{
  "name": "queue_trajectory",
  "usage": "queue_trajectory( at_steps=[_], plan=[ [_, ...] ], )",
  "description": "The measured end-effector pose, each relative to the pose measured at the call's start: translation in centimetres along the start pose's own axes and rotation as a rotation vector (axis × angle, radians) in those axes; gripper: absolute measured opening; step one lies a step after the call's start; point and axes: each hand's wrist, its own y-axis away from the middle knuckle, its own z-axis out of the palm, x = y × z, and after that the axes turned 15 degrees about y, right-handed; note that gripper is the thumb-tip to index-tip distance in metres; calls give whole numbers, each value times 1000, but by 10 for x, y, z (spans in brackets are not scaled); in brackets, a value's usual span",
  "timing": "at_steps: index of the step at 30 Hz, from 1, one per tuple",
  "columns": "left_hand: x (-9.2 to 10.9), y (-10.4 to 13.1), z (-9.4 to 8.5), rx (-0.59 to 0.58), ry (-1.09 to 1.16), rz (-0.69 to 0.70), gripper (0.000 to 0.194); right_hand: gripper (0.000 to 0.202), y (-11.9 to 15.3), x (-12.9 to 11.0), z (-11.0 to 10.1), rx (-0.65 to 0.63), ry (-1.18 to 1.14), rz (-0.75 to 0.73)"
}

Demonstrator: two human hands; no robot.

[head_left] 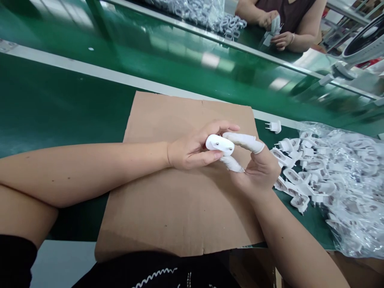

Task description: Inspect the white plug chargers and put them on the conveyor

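Observation:
A white oval two-pin plug [220,145] is held above the cardboard, its two metal pins facing up toward me. My left hand [198,148] grips it from the left, thumb on the near side and fingers round the far side. My right hand [255,164] closes on it from the right with thumb and index finger, both wrapped in white finger covers. The underside of the plug is hidden by the fingers. Beneath both hands lies a brown cardboard sheet [168,212].
Right of the cardboard, many white plug parts [303,172] spill from a clear plastic bag [357,192]. One loose plug [273,127] lies beyond it on the green table [60,104]. Across a raised edge, a co-worker's hands [276,34] work near another pile of white parts [207,16].

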Motion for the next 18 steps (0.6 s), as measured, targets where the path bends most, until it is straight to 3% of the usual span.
queue_trajectory(
  at_steps=[4, 9, 18],
  plan=[
    [-1, 1, -1, -66, 85, 9, 58, 42, -1, -1, 5, 54, -34, -16],
    [-6, 1, -3, -53, 145, -42, 66, 47, 1, 6, 8, 71, -34, -5],
    [-6, 1, -3, -26, 198, -50, 65, 37, 0, 3, 8, 90, 34, 1]
  ],
)
